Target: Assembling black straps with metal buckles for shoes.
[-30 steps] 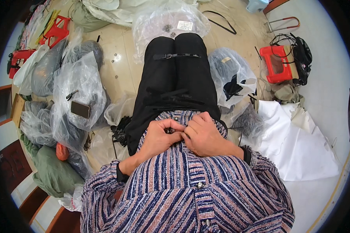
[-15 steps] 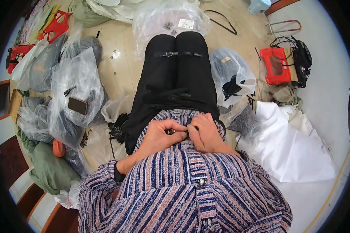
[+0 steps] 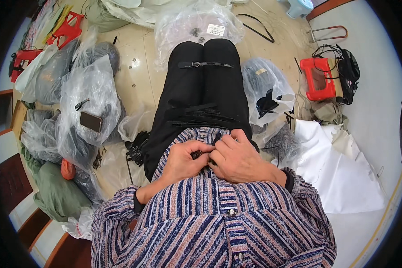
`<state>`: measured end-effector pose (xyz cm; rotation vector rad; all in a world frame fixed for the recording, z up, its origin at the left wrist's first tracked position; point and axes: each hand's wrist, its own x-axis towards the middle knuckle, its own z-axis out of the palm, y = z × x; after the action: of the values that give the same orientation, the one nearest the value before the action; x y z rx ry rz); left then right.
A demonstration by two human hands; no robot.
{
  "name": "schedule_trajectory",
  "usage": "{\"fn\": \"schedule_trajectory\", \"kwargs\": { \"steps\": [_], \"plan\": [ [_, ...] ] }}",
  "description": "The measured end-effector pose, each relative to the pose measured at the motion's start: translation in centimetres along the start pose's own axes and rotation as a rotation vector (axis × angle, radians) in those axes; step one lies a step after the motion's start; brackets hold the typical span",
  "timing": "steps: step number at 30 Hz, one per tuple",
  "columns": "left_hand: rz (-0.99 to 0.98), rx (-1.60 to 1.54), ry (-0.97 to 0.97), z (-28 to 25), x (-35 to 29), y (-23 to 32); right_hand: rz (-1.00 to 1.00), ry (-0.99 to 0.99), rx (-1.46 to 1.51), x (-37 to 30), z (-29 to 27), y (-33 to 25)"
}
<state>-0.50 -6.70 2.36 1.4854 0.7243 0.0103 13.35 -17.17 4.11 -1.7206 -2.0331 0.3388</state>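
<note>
My left hand [image 3: 186, 159] and my right hand [image 3: 237, 157] meet close in front of my belly, fingers closed and tips touching. Between the left thumb and forefinger shows a small dark piece with a metallic glint [image 3: 195, 154]; the fingers cover most of it. The right fingers curl over its other side and hide what they pinch. On my black-clad thighs lies a narrow black strap with a metal buckle [image 3: 195, 64]. Nearer to my hands, several black straps [image 3: 201, 118] lie in a loose pile across my lap.
Clear plastic bags [image 3: 91, 85] crowd the left, one with a phone [image 3: 90, 121] and a black clip [image 3: 81, 104] on it. Another bag [image 3: 183, 27] lies beyond my knees. At right are a bag with black pieces [image 3: 266, 103], a red stool [image 3: 317, 79] and white cloth [image 3: 339, 174].
My right hand has turned and shifted slightly down and left, with its back now facing up more. The left hand stays nearly in place, still pinching.
</note>
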Motion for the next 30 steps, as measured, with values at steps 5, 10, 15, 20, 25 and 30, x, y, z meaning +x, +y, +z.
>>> {"fn": "schedule_trajectory", "kwargs": {
  "steps": [5, 10, 15, 20, 25, 30],
  "plan": [
    [0.093, 0.114, 0.036, 0.2, 0.4, -0.2, -0.08, -0.086, -0.086, 0.1, -0.2, 0.2],
    [-0.03, 0.059, 0.033, 0.0, 0.3, -0.2, 0.092, 0.096, -0.001, 0.2, 0.9, -0.1],
    [-0.007, 0.046, 0.069, -0.1, 0.2, -0.3, 0.129, 0.146, 0.069, 0.0, 2.3, 0.1],
    [0.082, 0.119, 0.083, 0.0, -0.6, -0.3, 0.042, 0.071, 0.106, -0.2, 1.9, -0.5],
    [0.047, 0.127, 0.048, 0.1, -0.4, -0.5, 0.057, -0.027, 0.022, -0.2, 2.2, -0.6],
    [-0.001, -0.128, 0.013, -0.4, 0.0, -0.5, 0.078, 0.014, 0.08, 0.3, 1.2, -0.1]
  ]
}}
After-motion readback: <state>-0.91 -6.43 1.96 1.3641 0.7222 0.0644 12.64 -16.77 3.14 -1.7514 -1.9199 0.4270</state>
